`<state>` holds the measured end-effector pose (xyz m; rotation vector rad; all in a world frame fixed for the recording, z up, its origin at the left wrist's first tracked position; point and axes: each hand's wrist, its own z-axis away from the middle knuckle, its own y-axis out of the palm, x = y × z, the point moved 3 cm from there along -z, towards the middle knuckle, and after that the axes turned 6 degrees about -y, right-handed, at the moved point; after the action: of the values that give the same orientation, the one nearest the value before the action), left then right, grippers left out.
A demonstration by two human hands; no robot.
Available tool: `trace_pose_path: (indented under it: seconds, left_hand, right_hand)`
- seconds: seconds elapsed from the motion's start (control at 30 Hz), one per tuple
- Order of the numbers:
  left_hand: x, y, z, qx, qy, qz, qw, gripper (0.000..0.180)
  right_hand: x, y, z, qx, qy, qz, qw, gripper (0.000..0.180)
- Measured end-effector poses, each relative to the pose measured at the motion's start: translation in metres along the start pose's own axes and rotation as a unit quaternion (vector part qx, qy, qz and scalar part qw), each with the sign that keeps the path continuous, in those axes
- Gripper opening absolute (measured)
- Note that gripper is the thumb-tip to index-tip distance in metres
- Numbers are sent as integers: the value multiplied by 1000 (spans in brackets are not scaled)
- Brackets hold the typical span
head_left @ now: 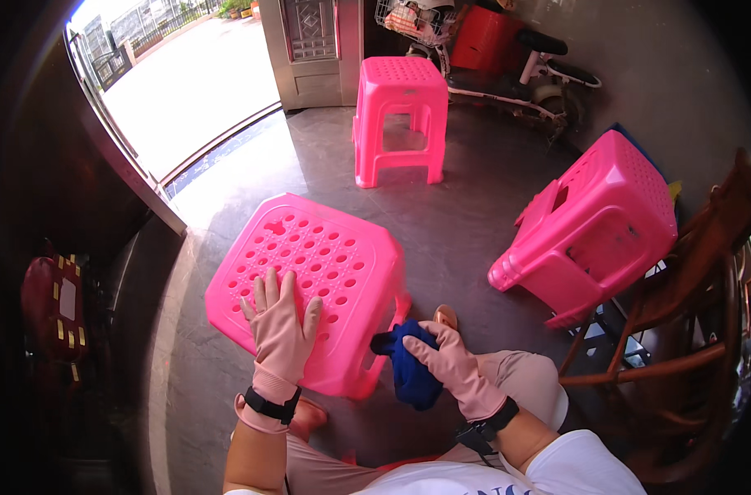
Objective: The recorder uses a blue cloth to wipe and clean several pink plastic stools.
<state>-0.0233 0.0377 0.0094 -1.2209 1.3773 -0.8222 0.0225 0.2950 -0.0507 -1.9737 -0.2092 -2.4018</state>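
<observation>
A pink plastic stool (342, 235) with a seat full of round holes stands right in front of me. My left hand (280, 334), in a pale pink rubber glove, lies on its seat with the fingers stretched out. A dark blue cloth (415, 375) is bunched up in my right hand (454, 367), gloved the same way. The cloth hangs beside the stool's right side, and I cannot tell whether it touches the stool. My right thumb lies over the cloth, while the other fingers are partly hidden.
A second pink stool (402, 124) stands farther off near the door (313, 49). Another pink stool or stack (594, 231) is at the right, by a wooden chair (668, 363). A scooter (524, 87) is parked at the back wall. At the left lies a dark red object (49, 305).
</observation>
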Motion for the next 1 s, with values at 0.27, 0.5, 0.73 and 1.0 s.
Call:
trace_pose_path:
  seconds: [0.27, 0.5, 0.73, 1.0]
  left_hand:
    - [10, 10, 1, -21, 6, -8, 1000, 61]
    - [5, 12, 2, -29, 6, -21, 999, 57]
    - [11, 6, 3, -35, -22, 31, 999, 60]
    - [8, 9, 6, -66, 15, 35, 997, 56]
  right_hand:
    - [72, 78, -17, 176, -385, 503, 754, 67]
    - [90, 73, -174, -46, -356, 478, 802, 53]
    - [69, 95, -99, 81, -479, 412, 770, 52]
    - [89, 124, -211, 82, -372, 481, 790, 49]
